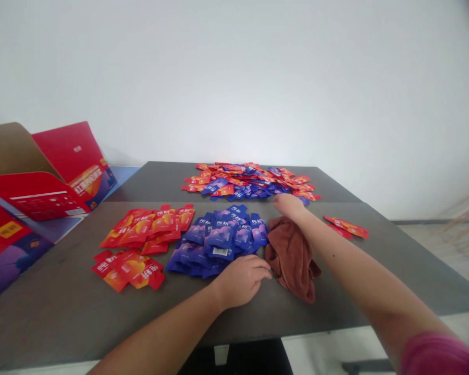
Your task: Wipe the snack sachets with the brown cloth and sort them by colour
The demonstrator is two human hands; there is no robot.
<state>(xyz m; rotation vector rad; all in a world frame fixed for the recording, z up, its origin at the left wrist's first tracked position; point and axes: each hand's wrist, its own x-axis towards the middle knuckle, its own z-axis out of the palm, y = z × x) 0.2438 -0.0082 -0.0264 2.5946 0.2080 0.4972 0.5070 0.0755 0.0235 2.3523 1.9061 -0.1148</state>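
My left hand [242,281] lies curled on the dark grey table [62,307], its fingertips against the lower right edge of a heap of blue sachets [217,242]. My right hand [289,205] reaches across a crumpled brown towel [291,259] and stops at the near edge of a mixed pile of red and blue sachets [246,181]. Its fingers are hidden from this angle. Left of the blue heap lie two groups of red-orange sachets [148,226].
A flattened red and brown printed carton [42,177] stands past the table's left edge. Two red sachets [346,227] lie at the right. A seam crosses the tabletop behind the sorted heaps. Wooden legs [465,224] show at far right.
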